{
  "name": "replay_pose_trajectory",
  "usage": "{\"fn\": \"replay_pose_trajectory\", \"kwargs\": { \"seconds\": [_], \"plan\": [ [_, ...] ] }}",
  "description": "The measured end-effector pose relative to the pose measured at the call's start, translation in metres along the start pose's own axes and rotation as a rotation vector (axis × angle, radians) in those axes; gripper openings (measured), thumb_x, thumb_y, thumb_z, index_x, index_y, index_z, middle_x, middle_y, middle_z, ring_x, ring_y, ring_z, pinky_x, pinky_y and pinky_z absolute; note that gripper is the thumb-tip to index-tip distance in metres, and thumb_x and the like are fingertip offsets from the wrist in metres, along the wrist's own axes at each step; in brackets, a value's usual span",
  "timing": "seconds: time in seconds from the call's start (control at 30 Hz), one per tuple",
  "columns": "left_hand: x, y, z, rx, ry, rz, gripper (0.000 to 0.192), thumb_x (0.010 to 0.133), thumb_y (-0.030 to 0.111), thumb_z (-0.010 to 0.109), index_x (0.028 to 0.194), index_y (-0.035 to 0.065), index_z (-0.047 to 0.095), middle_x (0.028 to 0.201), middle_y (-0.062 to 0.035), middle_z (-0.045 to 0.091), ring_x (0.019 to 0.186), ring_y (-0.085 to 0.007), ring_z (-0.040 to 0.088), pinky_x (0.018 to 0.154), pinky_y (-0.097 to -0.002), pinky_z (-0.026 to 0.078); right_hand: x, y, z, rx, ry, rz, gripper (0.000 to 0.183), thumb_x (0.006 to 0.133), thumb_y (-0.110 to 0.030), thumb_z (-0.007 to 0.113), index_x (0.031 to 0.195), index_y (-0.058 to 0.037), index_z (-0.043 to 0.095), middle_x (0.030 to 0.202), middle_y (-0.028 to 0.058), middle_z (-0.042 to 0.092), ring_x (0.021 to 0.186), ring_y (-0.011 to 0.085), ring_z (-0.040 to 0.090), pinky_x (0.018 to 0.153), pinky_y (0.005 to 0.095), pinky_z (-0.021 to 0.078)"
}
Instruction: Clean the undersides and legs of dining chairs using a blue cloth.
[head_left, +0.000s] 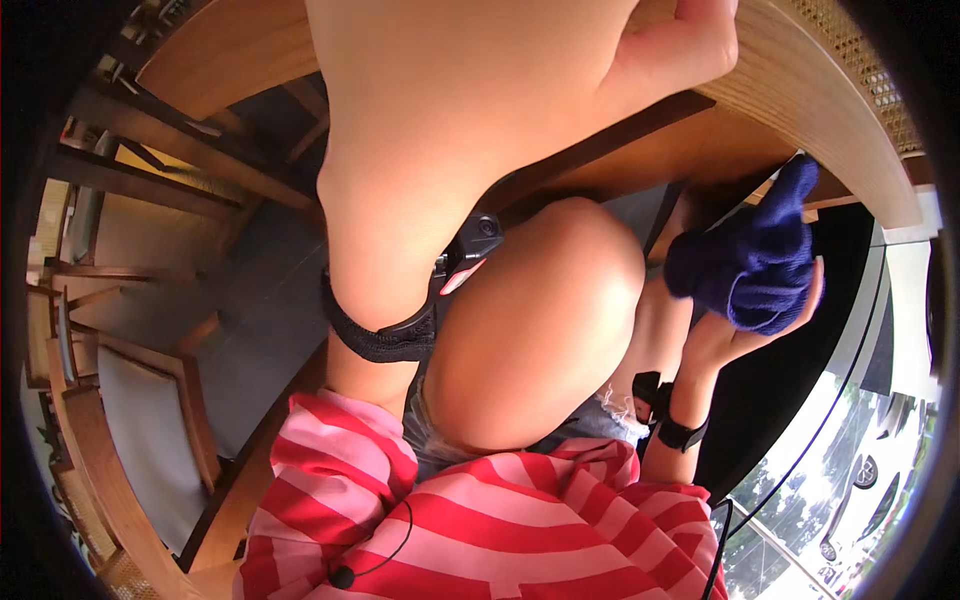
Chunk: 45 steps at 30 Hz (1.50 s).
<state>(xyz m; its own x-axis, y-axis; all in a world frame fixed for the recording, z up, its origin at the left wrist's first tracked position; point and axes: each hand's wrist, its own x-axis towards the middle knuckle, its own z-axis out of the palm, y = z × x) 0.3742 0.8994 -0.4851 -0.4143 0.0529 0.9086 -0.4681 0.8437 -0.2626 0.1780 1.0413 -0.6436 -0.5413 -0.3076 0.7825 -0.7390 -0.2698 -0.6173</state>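
My left hand (450, 90) reaches up close to the camera, back of the hand upward, over the wooden table edge (817, 82). Its thumb is bent near the wood. The other fingers run out of the picture at the top, so I cannot tell whether they grip anything. On the right, my right hand (727, 341) holds a bunched dark blue knitted cloth (757, 262), perhaps a glove, with one narrow end sticking up. The cloth hides most of this palm and its fingers; one fingertip shows along its right side.
Black straps (382, 337) with small devices (480, 234) circle both wrists. My bare knee (570, 285) rises between my arms. A chair with a pale cushion (150, 435) and other wooden furniture stand at left. A thin cable (814, 450) crosses before the bright window (840, 480) at right.
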Motion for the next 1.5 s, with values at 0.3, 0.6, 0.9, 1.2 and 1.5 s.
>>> {"fn": "replay_pose_trajectory", "kwargs": {
  "seconds": [0.3,0.6,0.9,1.2,1.5],
  "plan": [
    [0.005,0.0,0.004,0.026,-0.006,0.026,0.041,0.058,0.027,0.068,0.083,-0.0033,0.058,0.071,-0.0171,0.056,0.063,-0.0361,0.055,0.06,-0.0381,0.045,-0.051,0.001,0.017,0.382,-0.372,0.469,0.054,0.076,-0.004,0.061,0.127,0.0014,0.043,0.126,0.0122,0.048,0.12,0.023,0.044,0.104,0.0331,0.0294],
    [0.005,0.008,0.005,0.055,0.002,0.055,0.044,0.057,0.027,0.067,0.086,-0.0039,0.059,0.076,-0.0199,0.058,0.069,-0.038,0.057,0.066,-0.0386,0.045,-0.043,-0.003,0.033,1.063,-0.501,0.833,0.065,0.087,-0.013,0.055,0.144,-0.011,0.023,0.138,0.0081,0.038,0.126,0.0211,0.042,0.106,0.0358,0.0348],
    [0.005,0.004,0.009,0.028,-0.036,0.002,0.037,0.058,0.023,0.067,0.083,-0.0024,0.058,0.067,-0.0144,0.053,0.058,-0.0331,0.053,0.054,-0.0365,0.042,-0.041,-0.001,0.016,1.008,-0.504,0.718,0.054,0.072,0.01,0.048,0.124,-0.0043,0.045,0.121,0.0056,0.046,0.116,0.017,0.046,0.099,0.0293,0.0362],
    [0.005,0.003,0.002,0.045,-0.028,-0.017,0.032,0.063,0.026,0.066,0.079,0.0013,0.055,0.067,-0.0112,0.051,0.059,-0.0296,0.052,0.053,-0.0362,0.04,-0.025,-0.02,0.019,0.778,-0.673,0.619,0.072,0.067,0.0,0.047,0.137,-0.0051,0.031,0.133,0.0086,0.035,0.124,0.0212,0.039,0.105,0.0314,0.0299],
    [0.004,0.003,-0.005,0.084,-0.034,-0.058,0.029,0.068,0.029,0.063,0.077,0.0034,0.053,0.067,-0.009,0.049,0.061,-0.0271,0.051,0.053,-0.0359,0.039,-0.02,-0.026,0.036,0.177,-0.67,0.361,0.058,0.074,0.006,0.049,0.13,-0.0054,0.036,0.115,0.0203,0.054,0.112,0.0358,0.052,0.097,0.0352,0.0375]
  ]
}}
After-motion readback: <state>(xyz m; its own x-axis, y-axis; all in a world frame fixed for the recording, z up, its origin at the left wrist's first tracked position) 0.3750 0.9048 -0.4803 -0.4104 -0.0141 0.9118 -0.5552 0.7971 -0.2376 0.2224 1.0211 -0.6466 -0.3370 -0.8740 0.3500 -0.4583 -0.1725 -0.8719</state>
